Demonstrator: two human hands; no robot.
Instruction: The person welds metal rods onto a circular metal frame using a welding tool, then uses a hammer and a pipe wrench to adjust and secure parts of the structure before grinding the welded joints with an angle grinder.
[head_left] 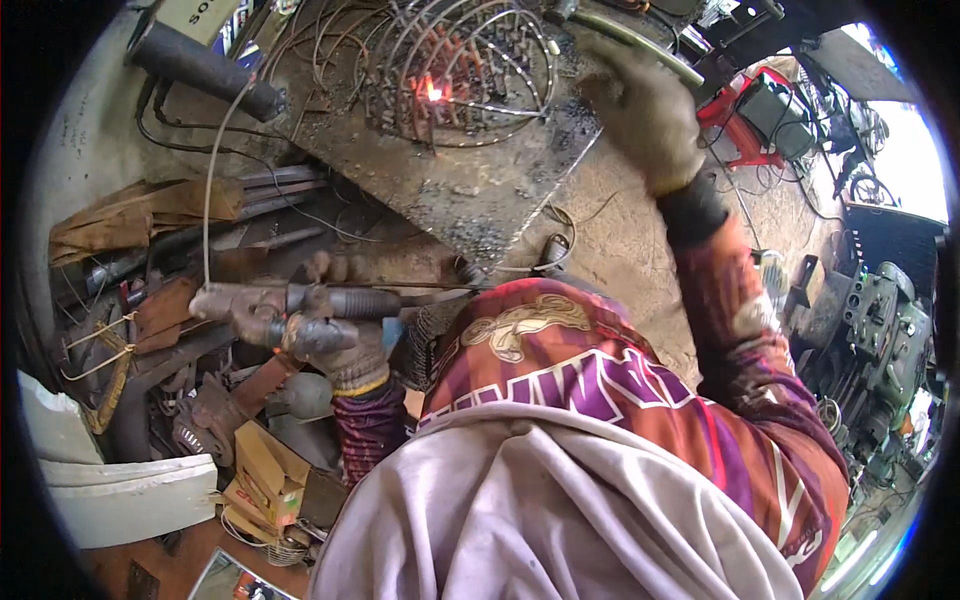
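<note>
Both my hands are gloved and full at the steel desk, with a wire cage glowing at one spot.

Largest first: the scorched steel desk [470, 190] runs across the top of my view, and the round wire cage [465, 70] sits on it, an orange glow [432, 90] inside. My right hand [640, 115], raised beside the cage, is wrapped around a metal rod [640, 45]. My left hand [325, 345], lower and well apart from the cage, is clamped around an electrode holder [300, 302], its thin rod [430, 288] pointing right above scrap metal [150, 340].
</note>
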